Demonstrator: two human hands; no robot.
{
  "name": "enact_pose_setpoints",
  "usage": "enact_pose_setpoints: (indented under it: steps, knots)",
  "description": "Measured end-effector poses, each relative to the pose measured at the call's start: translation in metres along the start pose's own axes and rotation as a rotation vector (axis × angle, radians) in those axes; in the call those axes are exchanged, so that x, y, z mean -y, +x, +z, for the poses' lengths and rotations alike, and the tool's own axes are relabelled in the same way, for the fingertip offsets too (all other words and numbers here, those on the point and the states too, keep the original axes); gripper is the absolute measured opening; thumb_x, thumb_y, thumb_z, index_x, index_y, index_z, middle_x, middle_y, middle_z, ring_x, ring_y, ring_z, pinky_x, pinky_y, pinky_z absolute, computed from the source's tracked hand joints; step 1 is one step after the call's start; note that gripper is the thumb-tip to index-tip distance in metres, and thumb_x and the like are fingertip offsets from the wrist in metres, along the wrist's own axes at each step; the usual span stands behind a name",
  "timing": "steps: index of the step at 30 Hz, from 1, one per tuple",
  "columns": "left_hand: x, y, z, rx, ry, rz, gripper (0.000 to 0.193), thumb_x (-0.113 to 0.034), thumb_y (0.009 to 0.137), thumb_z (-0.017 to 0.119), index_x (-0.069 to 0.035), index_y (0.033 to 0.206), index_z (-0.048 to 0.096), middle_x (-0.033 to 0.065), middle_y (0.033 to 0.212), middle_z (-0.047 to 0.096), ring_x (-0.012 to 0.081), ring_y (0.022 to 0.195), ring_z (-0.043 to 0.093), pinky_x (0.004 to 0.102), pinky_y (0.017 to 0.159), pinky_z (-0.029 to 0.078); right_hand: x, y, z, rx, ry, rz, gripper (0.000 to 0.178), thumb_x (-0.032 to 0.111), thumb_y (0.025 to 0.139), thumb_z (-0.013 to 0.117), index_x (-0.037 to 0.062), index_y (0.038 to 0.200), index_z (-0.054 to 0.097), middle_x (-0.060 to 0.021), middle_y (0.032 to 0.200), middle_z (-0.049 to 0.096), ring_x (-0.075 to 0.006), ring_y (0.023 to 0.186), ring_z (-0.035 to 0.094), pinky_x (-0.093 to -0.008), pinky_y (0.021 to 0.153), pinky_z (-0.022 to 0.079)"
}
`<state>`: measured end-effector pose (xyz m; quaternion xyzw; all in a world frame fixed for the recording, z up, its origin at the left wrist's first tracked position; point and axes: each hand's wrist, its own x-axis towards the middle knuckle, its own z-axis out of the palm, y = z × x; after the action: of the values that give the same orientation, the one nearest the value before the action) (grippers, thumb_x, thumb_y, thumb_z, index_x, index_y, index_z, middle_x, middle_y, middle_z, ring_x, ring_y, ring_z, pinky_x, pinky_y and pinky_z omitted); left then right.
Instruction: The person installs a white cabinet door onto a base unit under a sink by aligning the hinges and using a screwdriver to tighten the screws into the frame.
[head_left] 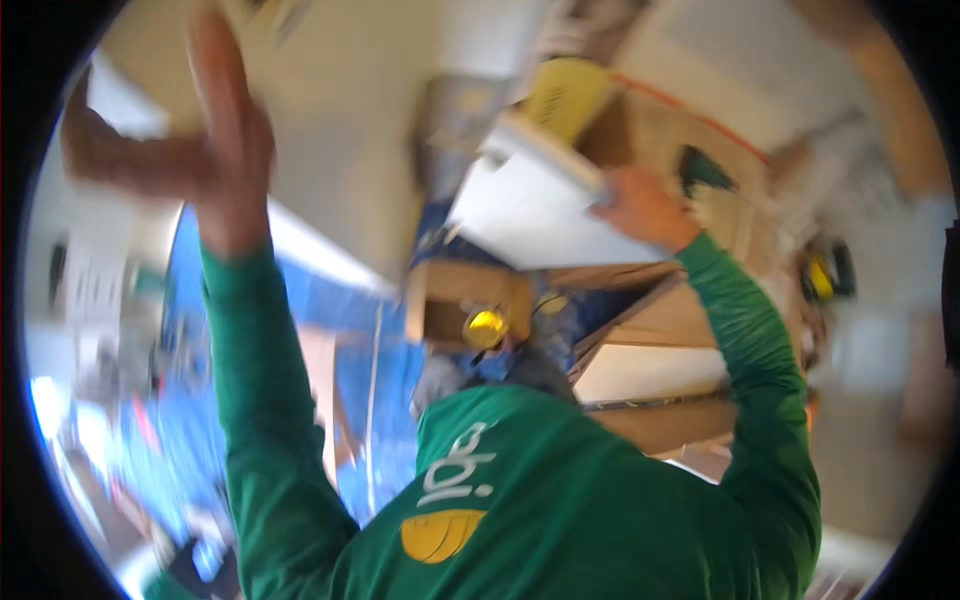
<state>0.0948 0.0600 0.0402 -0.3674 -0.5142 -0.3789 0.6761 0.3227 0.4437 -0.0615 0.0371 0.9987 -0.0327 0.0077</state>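
Note:
My left hand is raised at the upper left, blurred by motion, with thumb and fingers spread and nothing in them. Right of centre, my right hand has its fingers closed over the upper corner of a white panel, which looks like a drawer front or cabinet door. Behind that panel's upper edge stands a yellow slotted piece, next to a brown opening. A dark green object, too blurred to name, lies just beyond my right wrist.
Blue sheeting covers the floor below. An open brown box stands near my feet, by a shiny yellow round object. Pale-topped brown boards lie under my right arm. A yellow-and-black tool sits at the right.

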Motion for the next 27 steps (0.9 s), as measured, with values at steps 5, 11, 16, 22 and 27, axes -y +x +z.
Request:
enact_pose_setpoints:
  steps: [5, 11, 16, 22, 27]
  knots:
    - [-0.122, -0.083, -0.038, 0.42, -0.493, -0.725, 0.09, -0.028, 0.089, 0.078, 0.004, 0.155, 0.025, 0.0223, 0.157, 0.036, 0.0397, 0.145, 0.038, 0.0545, 0.122, 0.029, 0.098, -0.108, -0.074, -0.061, 0.067, 0.125, 0.028, 0.026, 0.072, 0.071, -0.0009, 0.077, 0.07, -0.0241, 0.066, 0.065, -0.0431, 0.064, 0.067, -0.0526, 0.062, 0.055]
    - [-0.207, -0.19, -0.097, 1.233, -1.137, -1.174, 0.084, -0.015, 0.084, 0.077, 0.006, 0.153, 0.034, 0.0207, 0.155, 0.043, 0.0336, 0.144, 0.041, 0.0464, 0.121, 0.029, 0.187, -0.266, -0.104, -0.264, 0.183, 0.394, 0.028, 0.022, 0.063, 0.069, 0.0008, 0.082, 0.072, -0.0245, 0.071, 0.067, -0.0455, 0.071, 0.069, -0.0533, 0.066, 0.056]
    - [-0.318, -0.216, -0.086, 1.583, -1.518, -1.391, 0.064, -0.008, 0.084, 0.077, 0.001, 0.14, 0.049, 0.0129, 0.132, 0.059, 0.0221, 0.124, 0.053, 0.0368, 0.109, 0.04, 0.218, -0.388, -0.054, -0.169, 0.218, 0.705, 0.025, 0.022, 0.068, 0.067, 0.0034, 0.084, 0.072, -0.0239, 0.077, 0.069, -0.0456, 0.077, 0.068, -0.0553, 0.069, 0.055]
    - [-0.443, -0.2, -0.121, 1.373, -2.371, -2.273, 0.076, -0.014, 0.093, 0.068, -0.006, 0.159, 0.032, 0.0206, 0.149, 0.048, 0.0335, 0.141, 0.044, 0.0525, 0.122, 0.029, 0.261, -0.531, 0.033, -0.128, 0.271, 1.047, 0.028, 0.026, 0.075, 0.075, 0.0058, 0.092, 0.068, -0.0204, 0.073, 0.068, -0.0445, 0.075, 0.068, -0.0548, 0.068, 0.053]
    - [-0.527, -0.239, -0.174, 1.965, -1.997, -2.048, 0.046, -0.017, 0.106, 0.053, 0.01, 0.144, 0.046, 0.0209, 0.144, 0.053, 0.0339, 0.137, 0.05, 0.0457, 0.12, 0.037, 0.322, -0.624, 0.072, -0.195, 0.315, 1.248, 0.024, 0.023, 0.076, 0.075, 0.0066, 0.089, 0.064, -0.0183, 0.069, 0.064, -0.044, 0.07, 0.065, -0.0562, 0.065, 0.049]
